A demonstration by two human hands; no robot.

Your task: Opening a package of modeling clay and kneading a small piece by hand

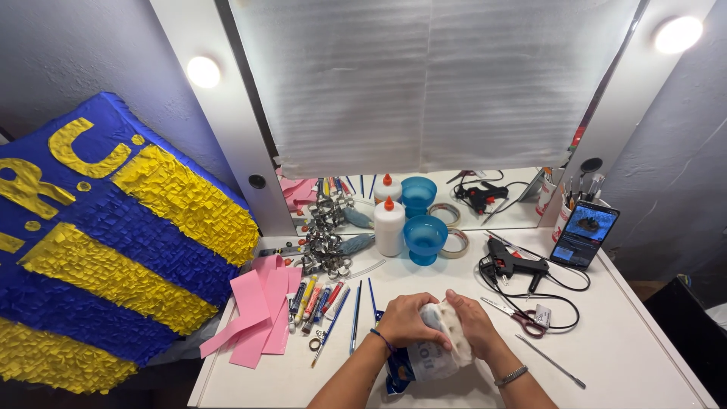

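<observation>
Both my hands grip a soft white plastic bag (433, 356) with blue print, resting on the white table (628, 356) near its front edge. My left hand (405, 320) clasps the bag's upper left side, fingers curled over its top. My right hand (473, 322) presses on the bag's upper right, where pale, dough-like material shows at the opening. A bracelet circles my right wrist and a thin band my left.
A big blue and yellow fringed paper piece (106, 242) leans at the left. Pink paper strips (261, 307), markers and brushes (326, 303), a glue bottle (389, 226), a blue cup (425, 238), tape (454, 244), glue gun (511, 265), scissors (519, 316), phone (584, 234).
</observation>
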